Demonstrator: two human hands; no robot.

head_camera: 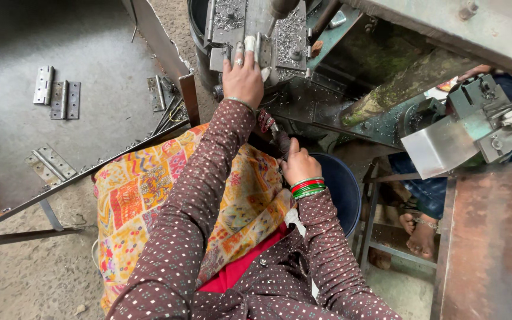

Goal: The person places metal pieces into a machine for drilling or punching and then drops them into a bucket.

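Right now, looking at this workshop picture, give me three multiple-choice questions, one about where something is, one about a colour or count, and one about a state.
1. Where do the loose hinges lie?
A. on the floor to the left
B. in the blue bucket
C. on the person's lap

2. What colours are the bangles on the right wrist?
A. blue and white
B. green and red
C. all black

3. What is the right hand doing?
A. lying flat and open
B. pointing at the floor
C. closed around a dark handle

Answers:
1 A, the hinges lie spread on the grey floor left of the metal frame.
2 B, green and red bands show just below the hand.
3 C, its fingers wrap the handle, while the left hand rests on the machine with metal shavings.
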